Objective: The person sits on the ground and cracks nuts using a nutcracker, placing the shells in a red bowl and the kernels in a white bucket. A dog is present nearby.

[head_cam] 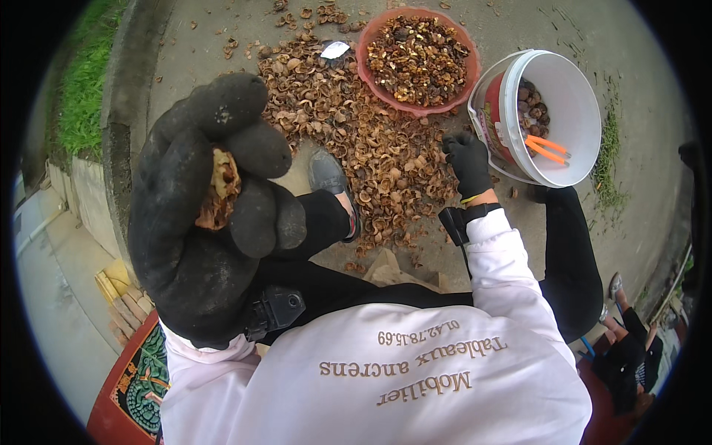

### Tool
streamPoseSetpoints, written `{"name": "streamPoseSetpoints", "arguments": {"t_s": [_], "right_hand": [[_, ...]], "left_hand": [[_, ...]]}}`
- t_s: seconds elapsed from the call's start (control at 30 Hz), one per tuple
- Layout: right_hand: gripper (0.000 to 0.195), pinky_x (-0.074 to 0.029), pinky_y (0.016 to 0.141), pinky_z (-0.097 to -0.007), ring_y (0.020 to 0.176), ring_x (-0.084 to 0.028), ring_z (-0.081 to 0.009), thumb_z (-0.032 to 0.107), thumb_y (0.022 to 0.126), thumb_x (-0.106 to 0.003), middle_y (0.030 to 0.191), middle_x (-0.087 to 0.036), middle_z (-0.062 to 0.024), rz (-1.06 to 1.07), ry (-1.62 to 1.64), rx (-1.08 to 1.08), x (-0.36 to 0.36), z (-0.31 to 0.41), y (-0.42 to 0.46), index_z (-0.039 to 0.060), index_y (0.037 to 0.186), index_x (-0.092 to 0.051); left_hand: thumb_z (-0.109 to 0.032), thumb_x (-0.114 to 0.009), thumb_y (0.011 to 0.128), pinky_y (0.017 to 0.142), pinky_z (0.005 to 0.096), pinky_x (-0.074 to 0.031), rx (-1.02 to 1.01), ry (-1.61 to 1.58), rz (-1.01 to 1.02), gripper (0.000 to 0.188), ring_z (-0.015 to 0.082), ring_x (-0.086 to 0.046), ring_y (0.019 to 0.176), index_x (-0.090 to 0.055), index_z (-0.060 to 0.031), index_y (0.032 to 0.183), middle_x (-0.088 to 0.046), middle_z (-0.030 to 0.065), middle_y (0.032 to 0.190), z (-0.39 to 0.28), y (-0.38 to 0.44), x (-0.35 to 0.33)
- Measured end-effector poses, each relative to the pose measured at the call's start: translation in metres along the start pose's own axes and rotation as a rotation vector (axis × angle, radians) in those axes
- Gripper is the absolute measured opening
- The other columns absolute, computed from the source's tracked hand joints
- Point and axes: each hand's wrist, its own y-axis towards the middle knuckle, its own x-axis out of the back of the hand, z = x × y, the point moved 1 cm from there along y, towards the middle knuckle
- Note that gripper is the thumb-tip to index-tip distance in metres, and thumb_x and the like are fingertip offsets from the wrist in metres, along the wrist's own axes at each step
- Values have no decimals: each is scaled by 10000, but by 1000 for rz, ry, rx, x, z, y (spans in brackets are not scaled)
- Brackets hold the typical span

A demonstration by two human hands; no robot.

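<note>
My left hand (189, 211), in a black glove, is raised close to the camera with its fingers bent around a piece of walnut (219, 192). Cream and brown surfaces of the piece show between the fingers. My right hand (466, 164), gloved in black too, hangs low over the heap of cracked walnut shells (384, 167), just left of a white plastic bucket (575, 83). Its fingers are curled, and whether anything is in them is hidden. Whole walnuts (533, 105) lie inside the tilted-looking bucket, along with an orange two-armed tool (548, 150).
Beyond the shells stands a red plastic basin (364, 72) full of walnut kernels (417, 61). A white scrap (335, 50) rests on the heap. My shoe (328, 169) is beside it. A concrete kerb (119, 111) borders grass at left. Another person (628, 345) sits at lower right.
</note>
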Motion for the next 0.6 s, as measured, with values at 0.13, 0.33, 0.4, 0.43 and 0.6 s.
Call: {"name": "streamPoseSetpoints", "arguments": {"t_s": [0.13,0.33,0.4,0.43,0.6], "right_hand": [[198,-438,560,-252,607,-549,-106,96,858,-590,725,-633,-41,-67,208,220,11,41,16,-11,1014,-651],[240,-465,601,-293,639,-593,-136,178,887,-572,755,-659,-59,-68,67,232,20,31,11,4,1034,-646],[221,-478,650,-360,707,-642,-241,210,878,-571,795,-677,-107,-33,-166,213,18,9,0,41,981,-667],[206,-485,669,-371,735,-649,-267,218,868,-583,808,-675,-123,-46,-303,242,15,0,-7,60,962,-675],[257,-491,781,-395,896,-633,-326,240,862,-598,935,-668,-146,72,-257,354,11,21,-45,53,1027,-659]], "left_hand": [[-180,-404,980,578,221,-487,-24,141,-8,415,68,-537,726,-432,106,1278,-556,159,1093,0,4,-13],[-199,-414,978,637,237,-491,-85,154,-16,404,83,-563,734,-465,76,1271,-592,140,1064,5,1,-12],[-225,-435,972,677,270,-505,-24,111,1,403,103,-575,732,-488,64,1248,-598,127,1049,7,1,-12],[-237,-447,969,693,282,-510,-18,70,37,403,111,-581,738,-496,57,1241,-599,124,1051,5,5,-12],[-267,-499,949,795,321,-510,157,-6,84,410,162,-582,893,-495,3,1257,-576,118,1092,12,15,-29]]}}
